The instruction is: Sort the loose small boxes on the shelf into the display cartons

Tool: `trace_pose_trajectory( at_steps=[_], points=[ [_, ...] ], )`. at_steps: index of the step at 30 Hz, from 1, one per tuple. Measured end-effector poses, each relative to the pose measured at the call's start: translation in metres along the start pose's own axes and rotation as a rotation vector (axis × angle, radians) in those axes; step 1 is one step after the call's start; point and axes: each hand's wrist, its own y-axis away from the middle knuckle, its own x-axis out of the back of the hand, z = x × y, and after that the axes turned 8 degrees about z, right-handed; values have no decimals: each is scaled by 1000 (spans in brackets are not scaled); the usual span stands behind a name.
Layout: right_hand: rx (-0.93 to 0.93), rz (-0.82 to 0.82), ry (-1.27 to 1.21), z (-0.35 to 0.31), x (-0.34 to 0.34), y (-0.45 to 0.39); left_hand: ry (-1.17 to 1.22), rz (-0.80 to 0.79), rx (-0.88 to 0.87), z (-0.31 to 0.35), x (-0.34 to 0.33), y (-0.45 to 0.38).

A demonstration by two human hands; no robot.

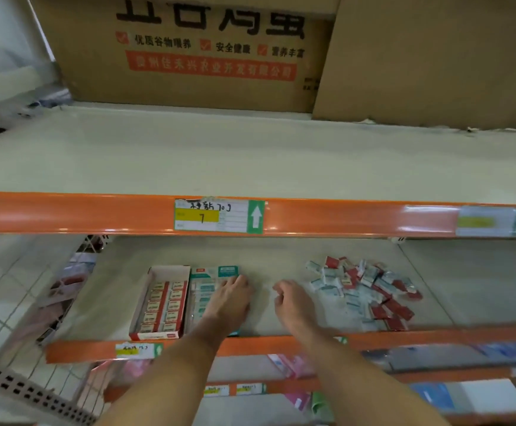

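**Operator:** On the middle shelf point(281, 321), head view, where does the stock lie relative to each hand?

**Checker:** The heap of loose small boxes point(362, 290), red and pale teal-white mixed, lies toward the right of the shelf. Two display cartons stand side by side on the left: the red carton point(160, 302), outermost, with two rows already filled, and the teal carton point(212, 287) just beside it on its right. Both cartons run with their long axis front to back, from the shelf lip toward the rear.

**Operator:** Which hand is nearer the heap?

**Checker:** The right hand point(293, 301). It sits between the teal carton and the heap, with the heap's near edge just beside it on its right. The left hand point(230, 298) is well apart from the heap.

**Operator:** State of each grip?

**Checker:** Left: fingers extended, palm down, lying flat on the contents of the teal carton; nothing is grasped. Right: fingers curled inward. Whether they pinch a small box cannot be told; the fingertips are blurred and turned away.

**Operator:** Arm pose?

**Checker:** Both forearms reach in over the orange shelf lip point(281, 345) from below the frame, roughly parallel, wrists low over the shelf.

**Operator:** Implication for the next pick?

**Checker:** In my judgement, the right hand should travel a short way rightward to the heap, then carry leftward to the matching carton, box aligned to the rows.
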Motion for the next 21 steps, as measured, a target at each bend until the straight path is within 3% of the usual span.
trace_pose_trajectory(
  at_steps=[7,14,21],
  points=[
    [-82,16,24,41,23,5,35,-42,-114,45,-13,-20],
    [-171,10,31,78,40,14,-7,-188,-108,86,-29,-38],
    [-195,35,-19,116,48,22,47,-234,-89,124,-48,-56]
  ],
)
